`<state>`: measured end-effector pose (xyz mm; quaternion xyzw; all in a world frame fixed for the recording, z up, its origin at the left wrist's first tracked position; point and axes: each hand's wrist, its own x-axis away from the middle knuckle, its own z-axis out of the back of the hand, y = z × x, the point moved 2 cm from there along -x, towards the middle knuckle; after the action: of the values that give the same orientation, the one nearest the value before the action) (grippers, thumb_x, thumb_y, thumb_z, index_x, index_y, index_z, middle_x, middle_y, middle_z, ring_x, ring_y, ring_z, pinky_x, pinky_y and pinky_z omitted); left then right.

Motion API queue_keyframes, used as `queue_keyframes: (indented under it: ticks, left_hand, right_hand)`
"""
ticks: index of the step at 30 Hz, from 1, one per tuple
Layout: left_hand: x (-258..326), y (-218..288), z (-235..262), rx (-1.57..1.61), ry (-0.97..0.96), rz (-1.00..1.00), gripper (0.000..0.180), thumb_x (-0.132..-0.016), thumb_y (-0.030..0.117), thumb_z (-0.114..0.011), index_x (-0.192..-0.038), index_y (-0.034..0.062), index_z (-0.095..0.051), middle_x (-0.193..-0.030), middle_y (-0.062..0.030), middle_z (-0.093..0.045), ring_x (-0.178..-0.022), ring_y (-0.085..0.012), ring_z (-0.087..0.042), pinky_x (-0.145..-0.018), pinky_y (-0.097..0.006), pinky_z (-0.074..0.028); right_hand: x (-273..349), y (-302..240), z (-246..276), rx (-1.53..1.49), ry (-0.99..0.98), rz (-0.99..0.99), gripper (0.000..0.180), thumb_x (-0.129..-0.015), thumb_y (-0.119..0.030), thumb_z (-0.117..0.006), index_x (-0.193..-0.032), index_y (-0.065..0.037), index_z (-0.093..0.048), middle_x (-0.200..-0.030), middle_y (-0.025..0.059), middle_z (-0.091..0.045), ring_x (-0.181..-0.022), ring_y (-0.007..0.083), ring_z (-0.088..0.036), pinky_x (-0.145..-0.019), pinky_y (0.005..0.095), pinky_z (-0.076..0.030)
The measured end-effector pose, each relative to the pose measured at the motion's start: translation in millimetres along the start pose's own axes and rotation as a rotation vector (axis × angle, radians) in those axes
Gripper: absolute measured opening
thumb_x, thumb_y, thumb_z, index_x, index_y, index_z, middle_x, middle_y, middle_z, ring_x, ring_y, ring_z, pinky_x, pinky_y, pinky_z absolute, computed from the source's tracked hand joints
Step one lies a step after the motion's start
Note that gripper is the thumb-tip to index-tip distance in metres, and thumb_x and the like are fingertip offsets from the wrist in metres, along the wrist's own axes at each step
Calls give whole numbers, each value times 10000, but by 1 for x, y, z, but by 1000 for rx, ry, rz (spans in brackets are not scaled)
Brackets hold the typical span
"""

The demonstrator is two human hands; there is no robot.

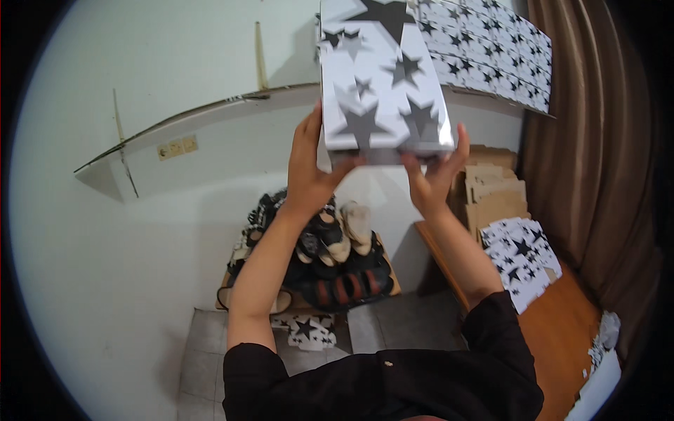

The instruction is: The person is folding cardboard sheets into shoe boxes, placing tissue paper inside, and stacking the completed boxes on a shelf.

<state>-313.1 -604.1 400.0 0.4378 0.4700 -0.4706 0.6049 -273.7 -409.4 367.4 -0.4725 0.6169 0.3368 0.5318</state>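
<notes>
We grip the star-printed box from below, left hand and right hand clamped on its lower corners, holding it raised beside the matching stacked boxes. Beneath our arms sits a pile of shoes.

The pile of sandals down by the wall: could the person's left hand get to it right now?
Probably not at once: the left hand is raised, pressed to the star-patterned box along with the right hand. The pile of sandals lies well below, with nothing in between.
</notes>
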Motion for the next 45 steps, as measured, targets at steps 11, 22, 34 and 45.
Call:
queue_keyframes:
  ticks: [11, 22, 34, 45]
  left_hand:
    - [-131, -99, 40, 65, 21, -21, 713, -781, 257, -718, -1361, 40, -365, -1090, -94, -604, -1029, -199, -545, -934, -347, -384]
    - [-150, -190, -15, -146, 135, -271, 716, -877, 300, -537, -1433, 41, -168, -1419, -198, -273, -1289, -309, -312, -1056, -415, -256]
    - [-151, -243, -68, -960, -227, -108, 585, -927, 548, -283, -1371, 181, -387, -1425, -76, -363, -1347, -293, -251, -1056, -560, -181]
    - [-150, -241, -67, -963, -302, -74, 642, -904, 612, -278, -1343, 173, -439, -1422, -58, -376, -1347, -268, -268, -1051, -550, -215]
  right_hand:
    - [-130, 96, -84, 527, -152, 692, 896, -610, -31, -763, -1362, -308, -361, -1444, 257, -172, -1264, 435, -339, -920, 429, -443]
    - [-218, 163, -97, 598, -129, 630, 661, -777, -189, -657, -1366, -321, -387, -1417, 254, -263, -1280, 413, -335, -924, 479, -425]
    - [-300, 199, -106, 634, 28, 712, 410, -777, -70, -649, -1175, -86, -551, -1279, 232, -441, -940, 375, -583, -786, 392, -487]
    - [-291, 255, -117, 1221, -114, 325, 562, -878, -521, -386, -1338, -201, -431, -1398, 104, -393, -1324, 336, -273, -1053, 596, 15]
